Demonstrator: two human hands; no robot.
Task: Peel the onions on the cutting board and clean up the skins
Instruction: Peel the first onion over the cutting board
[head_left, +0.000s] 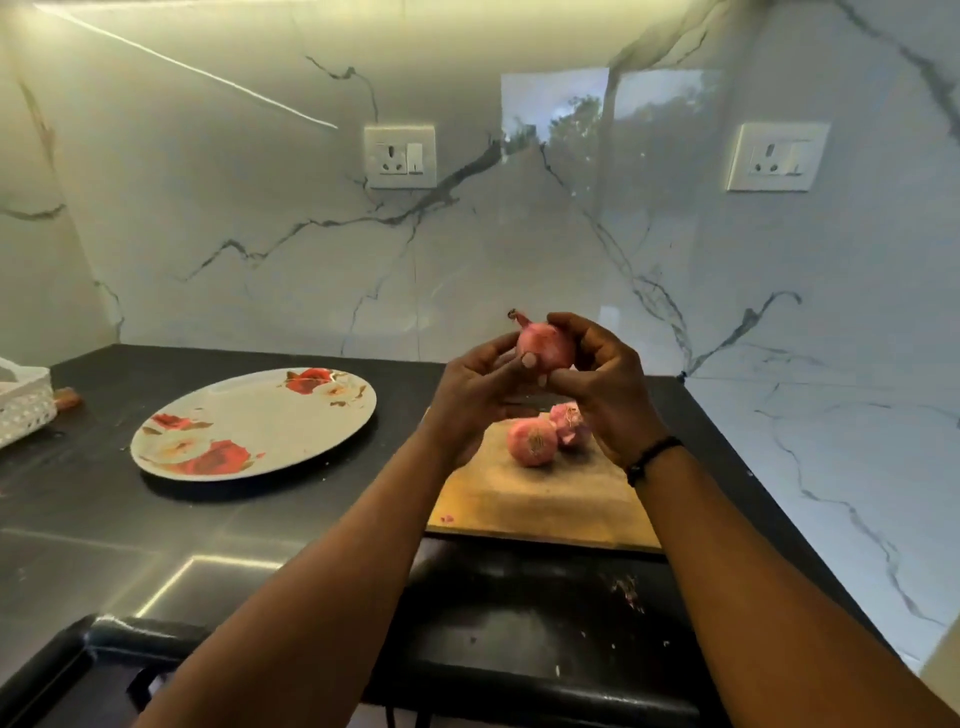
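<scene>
Head view: one onion (545, 347) is held up in the air above the far edge of the cutting board (540, 499), between both hands. Left hand (475, 387) grips it from the left, fingers curled, thumb tip pressed on the near face. Right hand (597, 374) grips it from the right, fingers wrapped over the top and far side. Onion's long axis is tilted: dry stem tip points up and to the left, away from the right hand, so the left fingertips are nearer that tip. Skin looks intact; judged: peeling of this one has barely begun. Two more onions (535, 441) lie on the board below, touching each other. A flowered plate (249, 415) sits to the left on the dark counter (78, 519), well apart from the board.
</scene>
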